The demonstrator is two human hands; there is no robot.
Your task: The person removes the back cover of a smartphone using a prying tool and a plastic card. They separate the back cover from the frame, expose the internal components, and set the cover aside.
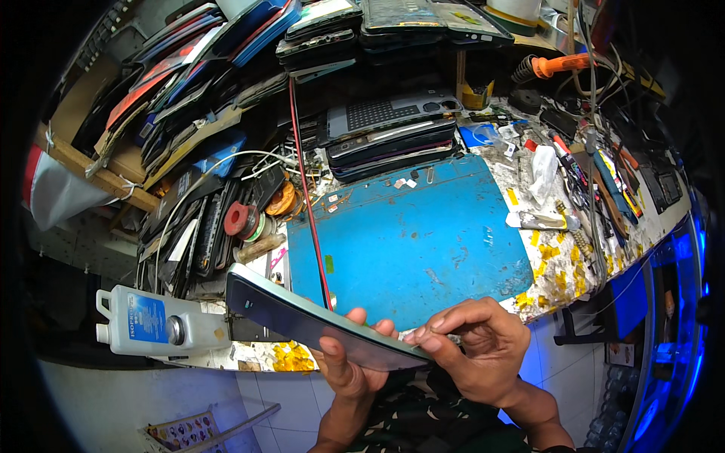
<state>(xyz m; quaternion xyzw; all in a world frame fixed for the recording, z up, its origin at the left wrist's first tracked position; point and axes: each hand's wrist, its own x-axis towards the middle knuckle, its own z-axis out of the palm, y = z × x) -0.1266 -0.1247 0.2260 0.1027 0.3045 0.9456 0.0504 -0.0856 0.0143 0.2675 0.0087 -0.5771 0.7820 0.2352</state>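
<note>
A smartphone (302,315) with a dark glass front and a pale green edge is held tilted over the near edge of the workbench. My left hand (349,368) is closed around its lower part, with fingers on both sides. At the phone's lower right end, my right hand (479,349) pinches thumb and forefinger together right by the edge. Whatever sits between those fingertips is too small or hidden to name. Beneath and beyond both hands lies a worn blue work mat (411,241).
A white plastic jug (155,321) stands at left. Stacked phone parts (393,132) line the mat's far side, near solder spools (240,219). A red-and-black cable (303,174) hangs across the mat. Pens and tools (604,177) lie at right; an orange-handled tool (555,66) is above.
</note>
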